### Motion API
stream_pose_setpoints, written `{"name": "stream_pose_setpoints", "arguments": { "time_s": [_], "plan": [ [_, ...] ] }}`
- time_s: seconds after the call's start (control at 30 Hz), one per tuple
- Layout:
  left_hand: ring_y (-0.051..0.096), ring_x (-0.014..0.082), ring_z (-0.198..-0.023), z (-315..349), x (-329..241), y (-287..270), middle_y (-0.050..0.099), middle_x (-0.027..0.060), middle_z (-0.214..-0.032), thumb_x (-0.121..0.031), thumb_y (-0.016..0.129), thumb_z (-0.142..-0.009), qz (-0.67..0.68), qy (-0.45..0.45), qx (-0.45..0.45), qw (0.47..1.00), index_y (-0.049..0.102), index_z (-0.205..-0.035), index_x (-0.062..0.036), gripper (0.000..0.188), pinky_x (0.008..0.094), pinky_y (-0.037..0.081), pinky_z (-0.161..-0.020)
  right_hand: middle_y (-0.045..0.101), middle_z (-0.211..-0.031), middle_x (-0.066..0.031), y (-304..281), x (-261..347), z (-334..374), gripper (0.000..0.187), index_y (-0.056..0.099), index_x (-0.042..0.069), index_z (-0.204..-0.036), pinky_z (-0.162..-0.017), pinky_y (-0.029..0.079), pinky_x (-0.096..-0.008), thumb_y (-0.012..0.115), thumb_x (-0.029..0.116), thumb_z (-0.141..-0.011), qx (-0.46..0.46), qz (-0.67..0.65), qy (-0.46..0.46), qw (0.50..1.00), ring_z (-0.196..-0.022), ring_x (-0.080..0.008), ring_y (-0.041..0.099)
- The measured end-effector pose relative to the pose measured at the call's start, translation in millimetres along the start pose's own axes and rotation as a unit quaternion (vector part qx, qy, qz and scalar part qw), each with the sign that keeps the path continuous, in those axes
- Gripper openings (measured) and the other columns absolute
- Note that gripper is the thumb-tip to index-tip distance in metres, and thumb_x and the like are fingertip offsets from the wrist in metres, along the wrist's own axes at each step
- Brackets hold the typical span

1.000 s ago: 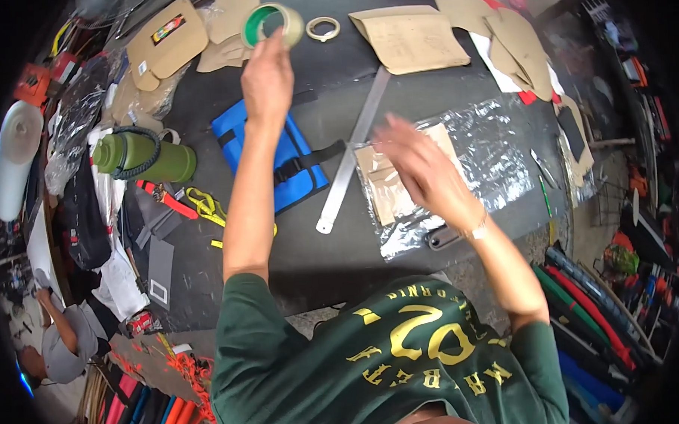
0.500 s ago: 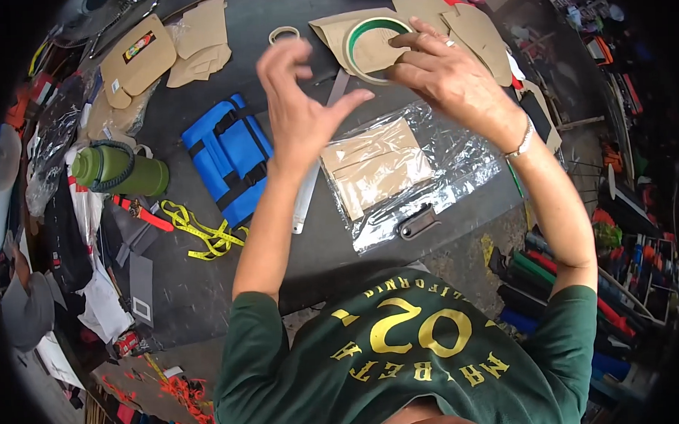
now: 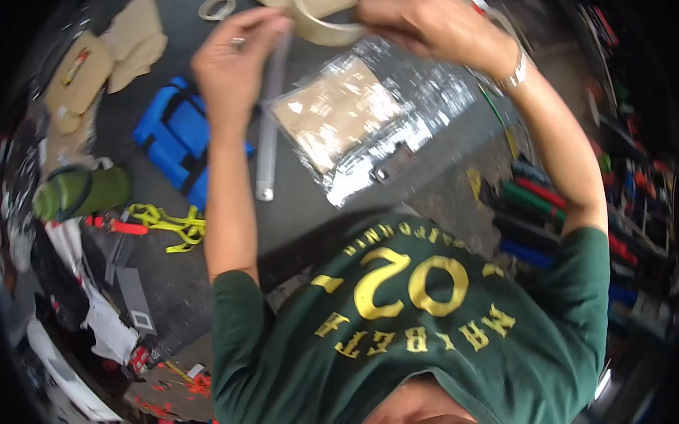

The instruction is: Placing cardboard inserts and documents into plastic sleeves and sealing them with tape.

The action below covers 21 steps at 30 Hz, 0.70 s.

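Note:
At the top middle, my right hand (image 3: 434,22) grips a wide roll of tape (image 3: 326,33), pale on its outside. My left hand (image 3: 230,70) is closed in a pinch right beside the roll's left rim; blur hides what lies between thumb and finger. A long, flat ruler-like strip (image 3: 266,155) runs down the dark table from just under those fingertips. Below the roll lies a clear plastic bag (image 3: 425,104) with flat brown card (image 3: 343,111) in or under it. A small dark clip-like piece (image 3: 394,163) rests on the bag's near edge.
A blue strapped pouch (image 3: 180,131) lies left of my left forearm, near a yellow tape measure (image 3: 168,225) and a green bottle (image 3: 84,191). Brown card pieces (image 3: 135,43) and a smaller ring of tape (image 3: 217,8) are at the far left. Rolled materials (image 3: 534,213) stand right.
My left hand has gone from spread fingers to a pinch by the tape roll. The roll has turned, still in my right hand. The whole view has shifted, moving the table's things left and up.

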<state>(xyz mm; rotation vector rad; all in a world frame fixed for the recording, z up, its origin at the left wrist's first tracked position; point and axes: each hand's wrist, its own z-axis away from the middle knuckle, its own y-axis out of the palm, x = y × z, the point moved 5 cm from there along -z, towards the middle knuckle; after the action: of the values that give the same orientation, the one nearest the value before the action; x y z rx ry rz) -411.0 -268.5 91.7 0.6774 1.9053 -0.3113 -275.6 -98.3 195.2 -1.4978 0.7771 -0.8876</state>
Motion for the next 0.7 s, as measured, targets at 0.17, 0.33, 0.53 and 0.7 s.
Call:
{"name": "stream_pose_setpoints", "arguments": {
  "time_s": [0.17, 0.33, 0.53, 0.7],
  "plan": [
    [0.073, 0.0193, -0.087, 3.1, 4.8, 15.7, 0.075, 0.014, -0.1, 0.001, 0.074, -0.092, 0.042, 0.08, -0.019, 0.996, 0.074, -0.106, 0.008, 0.016, 0.03, 0.061, -0.081, 0.06, -0.093, -0.018, -13.9, 19.7, 28.6, 0.015, 0.056, 0.001, -0.093, -0.086, 0.047, -0.045, 0.068, 0.007, -0.087, -0.096, -0.051, 0.006, 0.994, -0.093, -0.0376, 0.057],
    [0.072, 0.0189, -0.093, 24.8, -1.3, 24.9, 0.075, 0.0125, -0.104, -0.013, 0.079, -0.09, 0.008, -0.053, 0.043, 0.998, 0.07, -0.118, 0.0024, 0.033, 0.0313, 0.058, -0.085, 0.061, -0.091, -0.0186, -12.3, 41.1, 58.1, 0.022, 0.059, 0.0, -0.103, -0.088, 0.047, -0.0446, 0.071, 0.009, -0.087, -0.092, -0.067, 0.031, 0.993, -0.094, -0.0381, 0.059],
    [0.07, 0.0117, -0.073, 84.7, 6.0, 70.3, 0.076, 0.0079, -0.087, -0.009, 0.076, -0.092, 0.044, -0.233, 0.061, 0.97, 0.072, -0.109, 0.0019, 0.02, 0.0238, 0.056, -0.069, 0.062, -0.096, -0.0209, 17.1, 45.7, 103.8, 0.028, 0.059, -0.002, -0.107, -0.092, 0.047, -0.0475, 0.07, 0.016, -0.089, -0.046, -0.175, 0.049, 0.982, -0.094, -0.0391, 0.06],
    [0.069, 0.0134, -0.078, 160.1, 37.7, 81.2, 0.074, 0.0064, -0.091, -0.013, 0.075, -0.094, 0.034, -0.327, -0.036, 0.944, 0.071, -0.105, -0.003, 0.015, 0.026, 0.055, -0.073, 0.064, -0.096, -0.0216, 64.4, 26.2, 117.9, 0.029, 0.06, -0.001, -0.108, -0.09, 0.048, -0.048, 0.07, 0.016, -0.087, 0.025, -0.305, -0.01, 0.952, -0.095, -0.0423, 0.063]
  ]
}}
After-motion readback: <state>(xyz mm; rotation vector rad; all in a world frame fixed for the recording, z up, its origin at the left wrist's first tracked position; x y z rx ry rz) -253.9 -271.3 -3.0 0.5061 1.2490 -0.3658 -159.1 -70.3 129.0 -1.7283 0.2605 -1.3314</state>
